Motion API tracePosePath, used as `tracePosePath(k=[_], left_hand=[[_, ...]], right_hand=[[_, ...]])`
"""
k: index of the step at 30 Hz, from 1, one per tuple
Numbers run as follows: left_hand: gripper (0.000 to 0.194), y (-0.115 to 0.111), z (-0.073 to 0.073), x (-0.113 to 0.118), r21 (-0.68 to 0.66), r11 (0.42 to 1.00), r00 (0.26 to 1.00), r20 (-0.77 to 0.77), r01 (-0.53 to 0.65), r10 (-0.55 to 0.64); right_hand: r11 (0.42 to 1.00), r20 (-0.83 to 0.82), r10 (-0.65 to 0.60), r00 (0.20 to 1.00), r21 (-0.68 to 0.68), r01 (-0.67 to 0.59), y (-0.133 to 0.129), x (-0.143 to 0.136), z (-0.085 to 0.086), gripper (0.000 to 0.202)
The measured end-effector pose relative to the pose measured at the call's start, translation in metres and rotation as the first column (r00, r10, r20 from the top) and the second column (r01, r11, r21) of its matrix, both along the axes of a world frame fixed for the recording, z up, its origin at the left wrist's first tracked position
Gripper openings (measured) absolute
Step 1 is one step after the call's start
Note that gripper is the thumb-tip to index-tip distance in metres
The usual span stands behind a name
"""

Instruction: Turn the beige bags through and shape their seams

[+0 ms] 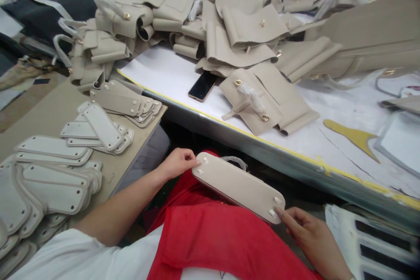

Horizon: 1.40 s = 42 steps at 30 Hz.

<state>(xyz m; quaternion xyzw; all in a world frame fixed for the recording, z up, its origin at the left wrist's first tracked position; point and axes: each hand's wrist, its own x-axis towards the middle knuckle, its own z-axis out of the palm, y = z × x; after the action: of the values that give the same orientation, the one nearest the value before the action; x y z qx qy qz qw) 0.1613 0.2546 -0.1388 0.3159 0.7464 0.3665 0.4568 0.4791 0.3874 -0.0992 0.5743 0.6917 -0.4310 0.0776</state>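
Two ends of beige bag [238, 186] pinched | left hand [177, 164], right hand [308, 229] | dark mark [222, 275] on white shirt [197, 274], unreadable

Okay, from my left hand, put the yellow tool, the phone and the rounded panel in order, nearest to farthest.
1. Panel: its left end is in the left hand.
2. Phone: on the table, beyond that hand.
3. Yellow tool: also there, well off to the right.

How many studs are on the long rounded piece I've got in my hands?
4 studs show on the piece: two at the end by your left hand, two at the end by your right hand.
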Motion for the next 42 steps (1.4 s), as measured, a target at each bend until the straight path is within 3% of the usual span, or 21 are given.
tracePosePath(k=[7, 15, 29, 33, 37, 40, 42], left_hand=[[0.028, 0.002, 0.001, -0.003, 0.004, 1.000, 0.998, -0.060, 0.031, -0.030], [0.026, 0.002, 0.002, -0.006, -0.011, 0.995, 0.988, -0.114, 0.099, -0.100], [0.023, -0.004, -0.003, -0.008, 0.051, 0.994, 0.990, -0.105, 0.097, -0.091], [0.021, -0.004, -0.004, -0.007, 0.041, 0.990, 0.974, -0.189, 0.135, -0.125], [0.021, -0.004, -0.004, -0.006, 0.040, 0.985, 0.953, -0.263, 0.165, -0.149], [0.022, -0.005, -0.006, -0.006, 0.049, 0.985, 0.955, -0.257, 0.166, -0.149], [0.022, -0.005, -0.008, -0.007, 0.059, 0.985, 0.959, -0.244, 0.160, -0.141]], right_hand=[[0.998, 0.016, -0.048, 0.999, -0.046, 0.049, -0.002, -0.004, 0.003, 0.043], [1.000, 0.047, 0.009, 0.999, -0.019, -0.009, -0.003, -0.002, 0.001, 0.044], [1.000, 0.062, 0.015, 0.998, -0.013, -0.014, -0.008, -0.002, -0.001, 0.046], [0.990, 0.122, 0.136, 0.983, 0.031, -0.141, -0.003, -0.001, 0.005, 0.048], [0.889, 0.295, 0.253, 0.921, 0.305, -0.342, 0.000, -0.013, 0.021, 0.044], [0.689, 0.194, 0.391, 0.900, 0.587, -0.426, -0.010, -0.053, 0.025, 0.047], [0.532, 0.148, 0.593, 0.792, 0.666, -0.523, -0.020, -0.091, 0.020, 0.058]])
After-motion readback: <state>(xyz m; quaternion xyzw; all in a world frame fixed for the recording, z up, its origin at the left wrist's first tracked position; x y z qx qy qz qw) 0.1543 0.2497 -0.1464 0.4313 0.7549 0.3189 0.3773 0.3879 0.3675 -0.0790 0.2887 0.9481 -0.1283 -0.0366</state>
